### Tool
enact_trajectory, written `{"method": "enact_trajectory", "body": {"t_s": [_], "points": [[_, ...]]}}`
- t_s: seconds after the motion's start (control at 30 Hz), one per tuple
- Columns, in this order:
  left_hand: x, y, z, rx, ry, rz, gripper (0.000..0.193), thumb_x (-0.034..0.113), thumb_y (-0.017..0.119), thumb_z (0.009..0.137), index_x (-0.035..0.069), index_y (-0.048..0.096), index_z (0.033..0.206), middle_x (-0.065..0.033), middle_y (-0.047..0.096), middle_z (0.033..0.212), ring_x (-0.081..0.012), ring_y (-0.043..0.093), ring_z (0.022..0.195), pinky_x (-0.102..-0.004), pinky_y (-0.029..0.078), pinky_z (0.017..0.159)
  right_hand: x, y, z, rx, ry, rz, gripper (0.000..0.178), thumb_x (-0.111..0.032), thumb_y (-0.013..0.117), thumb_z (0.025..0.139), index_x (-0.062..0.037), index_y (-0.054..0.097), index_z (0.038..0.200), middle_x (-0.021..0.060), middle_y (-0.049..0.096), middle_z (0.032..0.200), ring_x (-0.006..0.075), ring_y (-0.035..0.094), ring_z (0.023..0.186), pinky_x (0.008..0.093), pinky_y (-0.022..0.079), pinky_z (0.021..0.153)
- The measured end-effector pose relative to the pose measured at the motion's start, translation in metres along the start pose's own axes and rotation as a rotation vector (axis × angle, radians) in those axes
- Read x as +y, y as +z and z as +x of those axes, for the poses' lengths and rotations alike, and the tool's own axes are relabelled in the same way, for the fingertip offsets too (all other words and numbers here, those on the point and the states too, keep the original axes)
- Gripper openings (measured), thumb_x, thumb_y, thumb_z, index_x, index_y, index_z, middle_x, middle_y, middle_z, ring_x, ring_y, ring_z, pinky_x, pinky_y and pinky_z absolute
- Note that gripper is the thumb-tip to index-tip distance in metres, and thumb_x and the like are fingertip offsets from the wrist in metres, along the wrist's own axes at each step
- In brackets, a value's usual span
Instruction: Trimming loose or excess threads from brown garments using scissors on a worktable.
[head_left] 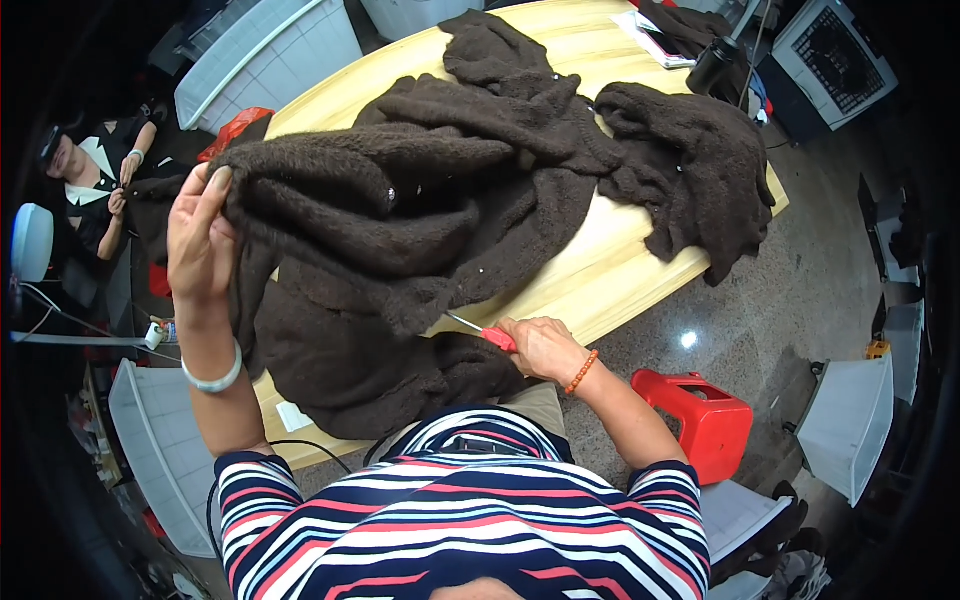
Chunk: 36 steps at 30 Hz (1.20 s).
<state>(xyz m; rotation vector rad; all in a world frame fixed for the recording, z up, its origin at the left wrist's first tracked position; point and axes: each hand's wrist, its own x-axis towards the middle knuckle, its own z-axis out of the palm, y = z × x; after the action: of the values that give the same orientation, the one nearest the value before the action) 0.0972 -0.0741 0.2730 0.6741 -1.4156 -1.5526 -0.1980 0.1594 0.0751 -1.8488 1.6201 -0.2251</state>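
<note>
By the wooden table [600, 285], hands [203, 240] [545, 348] wide apart, the left upright.

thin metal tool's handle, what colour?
Red; the handle shows best in the head view.

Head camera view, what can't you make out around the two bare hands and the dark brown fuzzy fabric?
All in the head view:
Tip of the red-handled metal tool: lost against the dark brown fuzzy fabric.
Right hand: its own back hides some fingertips.
Left hand: fabric hides what lies behind its pinch.
Number of fabric pieces: hidden by overlapping folds.
Pale speck: too small to identify.
</note>
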Motion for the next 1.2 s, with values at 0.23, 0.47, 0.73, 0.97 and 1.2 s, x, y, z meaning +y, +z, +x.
{"method": "enact_trajectory", "body": {"t_s": [0.23, 0.47, 0.73, 0.97, 1.2], "points": [[-0.161, -0.026, -0.05, 0.224, 0.217, 1.339, 0.03, 0.007, 0.071, 0.074, 0.002, 0.061, 0.101, -0.015, 0.062, 0.095, -0.0295, 0.06, 0.089, -0.0375, 0.049, 0.079, 0.029, 0.004, -0.026, 0.001, 0.164, 0.008, 0.018, -0.017, 0.058, 0.082, -0.0059, 0.057, 0.096, 0.0213, 0.066, 0.078, 0.0393, 0.065, 0.078, 0.0474, 0.051, 0.071], [-0.285, 0.046, -0.083, -0.322, -0.203, 1.205, 0.049, 0.024, 0.075, 0.075, 0.001, 0.059, 0.115, -0.0174, 0.059, 0.111, -0.0341, 0.054, 0.107, -0.0401, 0.044, 0.095, 0.029, -0.001, -0.04, 0.047, 0.228, -0.004, 0.019, -0.02, 0.058, 0.085, -0.0073, 0.056, 0.1, 0.0205, 0.065, 0.073, 0.0374, 0.066, 0.073, 0.0467, 0.051, 0.069], [-0.344, 0.063, -0.049, -0.288, -0.553, 0.78, 0.039, 0.021, 0.078, 0.074, -0.002, 0.065, 0.103, -0.0127, 0.068, 0.09, -0.0211, 0.064, 0.081, -0.0336, 0.05, 0.076, 0.026, 0.003, -0.03, 0.08, 0.266, -0.032, 0.019, -0.022, 0.061, 0.085, -0.0061, 0.058, 0.096, 0.0191, 0.066, 0.073, 0.0355, 0.066, 0.071, 0.0452, 0.051, 0.067], [-0.363, 0.063, -0.072, -0.161, -0.648, 0.486, 0.015, 0.005, 0.074, 0.074, -0.002, 0.069, 0.087, -0.003, 0.066, 0.076, -0.0085, 0.057, 0.069, -0.0253, 0.048, 0.065, 0.025, 0.013, -0.022, 0.014, 0.305, -0.021, 0.021, -0.024, 0.061, 0.085, -0.0033, 0.06, 0.09, 0.0216, 0.066, 0.073, 0.0374, 0.067, 0.075, 0.0479, 0.052, 0.07], [-0.369, 0.054, -0.075, -0.086, -0.706, 0.33, 0.013, 0.003, 0.073, 0.076, -0.001, 0.07, 0.089, -0.0025, 0.067, 0.08, -0.0078, 0.057, 0.069, -0.0237, 0.048, 0.066, 0.019, 0.014, -0.007, -0.008, 0.325, 0.007, 0.024, -0.026, 0.058, 0.086, -0.0038, 0.061, 0.095, 0.0232, 0.065, 0.075, 0.0397, 0.065, 0.078, 0.0479, 0.052, 0.072]]}}
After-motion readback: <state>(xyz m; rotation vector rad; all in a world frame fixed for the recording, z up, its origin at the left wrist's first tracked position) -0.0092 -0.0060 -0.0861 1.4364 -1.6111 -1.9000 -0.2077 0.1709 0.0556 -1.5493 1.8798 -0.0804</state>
